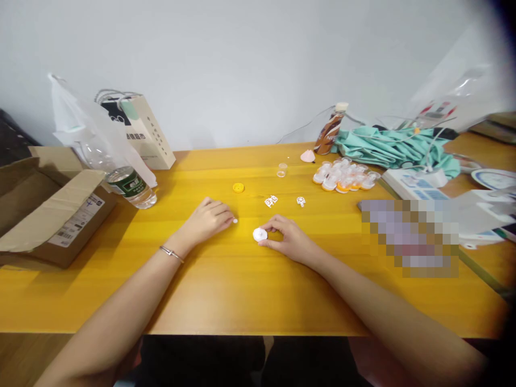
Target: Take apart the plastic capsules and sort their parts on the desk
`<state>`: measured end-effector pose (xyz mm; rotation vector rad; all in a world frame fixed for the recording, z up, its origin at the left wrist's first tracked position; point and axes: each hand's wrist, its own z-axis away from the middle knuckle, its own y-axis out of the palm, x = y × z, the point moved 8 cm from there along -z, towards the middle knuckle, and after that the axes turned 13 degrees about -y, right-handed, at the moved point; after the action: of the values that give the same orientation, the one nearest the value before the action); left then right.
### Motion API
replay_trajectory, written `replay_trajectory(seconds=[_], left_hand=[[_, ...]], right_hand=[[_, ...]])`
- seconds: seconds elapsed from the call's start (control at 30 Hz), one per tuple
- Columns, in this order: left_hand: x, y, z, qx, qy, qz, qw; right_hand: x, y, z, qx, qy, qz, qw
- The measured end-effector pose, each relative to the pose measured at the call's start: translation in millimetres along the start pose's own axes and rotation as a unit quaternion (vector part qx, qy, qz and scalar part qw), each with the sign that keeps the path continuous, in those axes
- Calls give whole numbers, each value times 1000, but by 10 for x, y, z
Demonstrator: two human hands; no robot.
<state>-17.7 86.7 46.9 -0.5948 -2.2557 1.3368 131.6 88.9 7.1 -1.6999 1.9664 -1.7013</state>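
My left hand [210, 219] pinches a tiny white piece [235, 221] at its fingertips, close above the table. In my right hand [291, 239] a round white disc [260, 235] is gripped by its edge between thumb and fingers, its flat face turned up. The two hands are apart. Beyond them lie a yellow round cap [238, 188], small white cut-out plastic pieces [271, 201] and another such piece [301, 201]. Farther back stands a small clear cup-like part [281, 170].
A cardboard box [84, 215] and a water bottle [131, 187] are at the left, with a paper bag [155, 134] behind. At the right are several clear-topped parts [345, 174], a brown drink bottle [330, 129], a pink cone [307, 156] and green folded fabric [395, 148].
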Motion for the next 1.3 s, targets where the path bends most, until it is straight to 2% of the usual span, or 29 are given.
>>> replay_trajectory(seconds=[0.1, 0.3, 0.57, 0.73, 1.2, 1.3], left_hand=[[123, 58, 39, 19, 6, -10, 1000], [42, 88, 31, 43, 35, 12, 998], [59, 115, 34, 73, -23, 153, 985], [66, 146, 32, 87, -29, 214, 972], [187, 154, 42, 95, -62, 216, 970], [161, 124, 28, 78, -75, 217, 970]], right_hand=[[8, -12, 7, -1, -1, -2, 1000], [14, -19, 12, -1, -7, 2, 1000], [17, -18, 2, 1, -12, 10, 1000], [19, -18, -6, -1, -15, 17, 1000], [16, -20, -5, -1, -10, 20, 1000], [8, -12, -3, -2, -9, 28, 1000]])
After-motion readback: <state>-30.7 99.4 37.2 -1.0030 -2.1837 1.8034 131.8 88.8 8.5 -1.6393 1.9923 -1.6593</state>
